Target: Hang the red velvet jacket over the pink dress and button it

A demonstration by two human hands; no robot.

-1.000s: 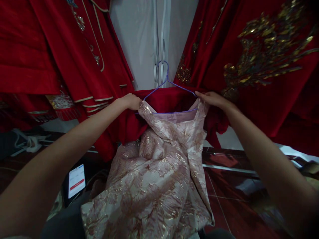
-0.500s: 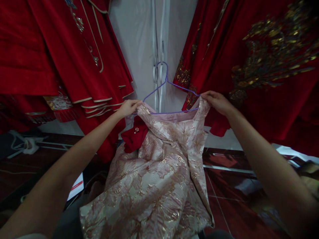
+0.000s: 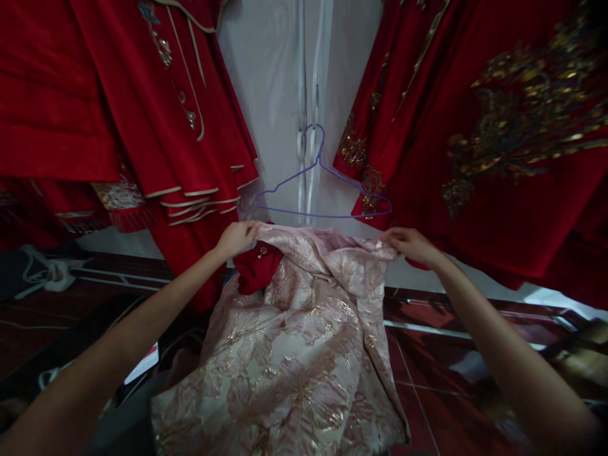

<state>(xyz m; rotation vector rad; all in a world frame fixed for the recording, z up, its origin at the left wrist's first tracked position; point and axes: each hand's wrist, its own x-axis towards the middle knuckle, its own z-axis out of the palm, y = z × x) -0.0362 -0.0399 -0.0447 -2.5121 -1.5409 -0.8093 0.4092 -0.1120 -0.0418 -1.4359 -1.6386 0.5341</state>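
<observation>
A pale pink and gold brocade dress point(image 3: 294, 342) stretches between my two hands and drapes down toward me. My left hand point(image 3: 238, 239) pinches its left shoulder strap, and my right hand point(image 3: 411, 244) pinches the right one. Just above the neckline, a purple wire hanger point(image 3: 318, 166) hangs with its bar bare, apart from the dress. Below my left hand, a red cloth piece with a small pearl-like ornament point(image 3: 259, 269) lies against the dress front.
Red garments with pale piping point(image 3: 190, 139) hang on the left. On the right hangs a red garment with gold embroidery point(image 3: 513, 126). A pale wall point(image 3: 266, 76) stands behind the hanger. Dark red tiles point(image 3: 413, 405) cover the floor, with white rack bars point(image 3: 437, 330) low down.
The dress straps have come off the hanger's shoulders. Both hands have moved down with the dress, and the hanger now hangs bare above it.
</observation>
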